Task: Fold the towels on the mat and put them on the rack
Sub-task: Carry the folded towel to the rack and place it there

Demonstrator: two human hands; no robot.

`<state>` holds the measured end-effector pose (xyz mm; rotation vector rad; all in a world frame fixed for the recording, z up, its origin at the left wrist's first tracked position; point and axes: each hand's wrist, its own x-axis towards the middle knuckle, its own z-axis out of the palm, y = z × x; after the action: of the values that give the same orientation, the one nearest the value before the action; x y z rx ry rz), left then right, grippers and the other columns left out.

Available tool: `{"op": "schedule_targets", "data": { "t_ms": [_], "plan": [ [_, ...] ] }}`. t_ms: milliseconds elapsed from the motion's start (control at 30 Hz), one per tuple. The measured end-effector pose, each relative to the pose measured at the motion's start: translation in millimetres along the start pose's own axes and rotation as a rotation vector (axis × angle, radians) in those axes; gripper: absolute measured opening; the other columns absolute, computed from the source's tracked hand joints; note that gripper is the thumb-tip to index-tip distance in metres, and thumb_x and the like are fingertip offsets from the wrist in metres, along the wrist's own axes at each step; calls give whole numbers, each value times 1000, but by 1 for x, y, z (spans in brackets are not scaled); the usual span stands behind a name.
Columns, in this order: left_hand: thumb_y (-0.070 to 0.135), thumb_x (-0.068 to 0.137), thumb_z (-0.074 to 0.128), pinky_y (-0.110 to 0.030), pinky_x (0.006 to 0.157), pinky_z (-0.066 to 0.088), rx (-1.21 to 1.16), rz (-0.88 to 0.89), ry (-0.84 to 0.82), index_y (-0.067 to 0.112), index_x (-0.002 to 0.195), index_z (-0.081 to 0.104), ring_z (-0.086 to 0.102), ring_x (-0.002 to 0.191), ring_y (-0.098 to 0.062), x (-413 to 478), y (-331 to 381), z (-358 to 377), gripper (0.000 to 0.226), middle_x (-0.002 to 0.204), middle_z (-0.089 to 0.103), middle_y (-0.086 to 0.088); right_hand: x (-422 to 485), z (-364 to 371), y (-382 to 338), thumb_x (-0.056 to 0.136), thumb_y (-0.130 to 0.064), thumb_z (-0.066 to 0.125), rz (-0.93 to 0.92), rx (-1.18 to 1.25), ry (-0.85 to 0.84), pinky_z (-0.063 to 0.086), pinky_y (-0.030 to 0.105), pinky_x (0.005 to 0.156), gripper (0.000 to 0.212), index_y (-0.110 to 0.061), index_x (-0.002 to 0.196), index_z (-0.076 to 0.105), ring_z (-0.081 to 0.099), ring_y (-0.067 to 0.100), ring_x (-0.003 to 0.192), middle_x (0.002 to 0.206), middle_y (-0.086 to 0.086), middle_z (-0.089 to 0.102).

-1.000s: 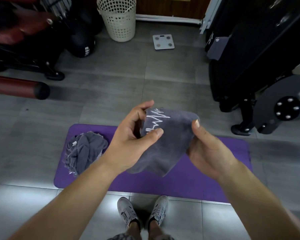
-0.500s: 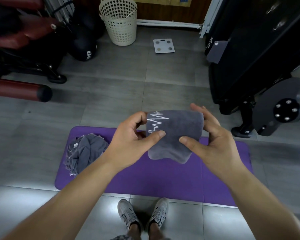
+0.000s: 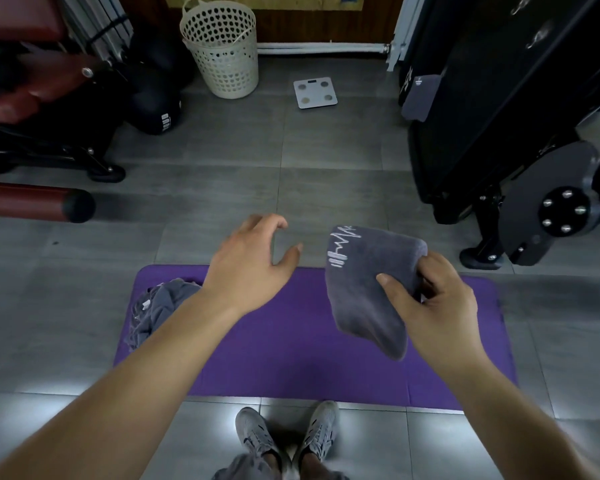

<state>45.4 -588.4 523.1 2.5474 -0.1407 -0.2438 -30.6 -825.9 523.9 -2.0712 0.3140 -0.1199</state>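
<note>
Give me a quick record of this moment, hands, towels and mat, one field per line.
mat: purple, on the grey tile floor
folded towel: grey, white zigzag mark, held above the mat
towel heap: crumpled, grey, on the mat's left end
left hand: open, holds nothing, above the mat's far edge
right hand: grips the folded towel

Bare floor (image 3: 222, 209) runs toward 12 o'clock up to the basket (image 3: 222, 53) and scale (image 3: 315, 93). A black machine (image 3: 499, 116) blocks 2 o'clock, and a red padded bar (image 3: 25, 201) juts in at 9. A towel heap (image 3: 160, 306) fills the 8 o'clock end of the mat (image 3: 291, 358); the mat's middle is bare.
</note>
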Motion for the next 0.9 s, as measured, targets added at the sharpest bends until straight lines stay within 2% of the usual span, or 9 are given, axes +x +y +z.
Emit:
{"op": "schedule_targets", "data": {
  "t_ms": [167,267,367,467,567,700,833,900],
  "plan": [
    [54,96,52,-43,105,41,228,-47,-34,23,145,46,53,127,-30,42,10,5,58,143,52,-6,27,-18,24,86,-22,76,20,-86,142,40,4,66,22,-26,77,56,56,1,84,93,-12,55],
    [57,95,49,-43,104,41,351,-60,-52,23,144,47,54,126,-32,82,13,7,59,137,56,-10,54,-26,37,88,-26,73,25,-131,175,41,7,65,14,-22,87,60,55,-4,91,104,-13,53],
    [59,95,47,-43,104,41,454,-41,-62,22,143,49,56,124,-32,135,15,8,60,135,59,-11,94,-29,51,92,-28,70,50,-180,185,38,9,67,12,-19,92,61,56,3,90,110,-13,51],
    [58,95,46,-43,105,40,494,-18,-74,21,142,49,56,124,-33,199,13,9,61,134,59,-11,148,-22,62,94,-26,67,64,-223,200,35,4,69,14,-15,101,63,51,5,91,113,-10,51],
    [59,94,48,-42,103,41,528,6,-85,21,138,53,57,123,-34,281,3,9,59,132,61,-11,216,-7,66,96,-27,65,71,-247,227,33,4,72,14,-15,101,62,48,2,95,115,-8,52],
    [59,93,49,-41,101,42,561,39,-143,21,134,55,59,120,-33,426,-12,3,57,128,63,-10,331,25,62,95,-27,66,100,-267,277,34,7,72,12,-23,91,56,46,0,91,108,-9,52],
    [55,94,50,-41,102,41,539,81,-203,22,137,52,58,121,-33,589,-5,-13,54,131,62,-11,461,56,50,93,-25,69,190,-270,348,38,11,75,12,-19,89,59,48,0,86,104,-6,54],
    [53,95,49,-41,102,42,554,133,-233,18,135,53,58,118,-33,661,4,-23,53,126,62,-12,524,63,36,93,-22,70,208,-262,389,36,4,71,19,-20,83,53,50,-5,85,98,-4,52]
  ]
}}
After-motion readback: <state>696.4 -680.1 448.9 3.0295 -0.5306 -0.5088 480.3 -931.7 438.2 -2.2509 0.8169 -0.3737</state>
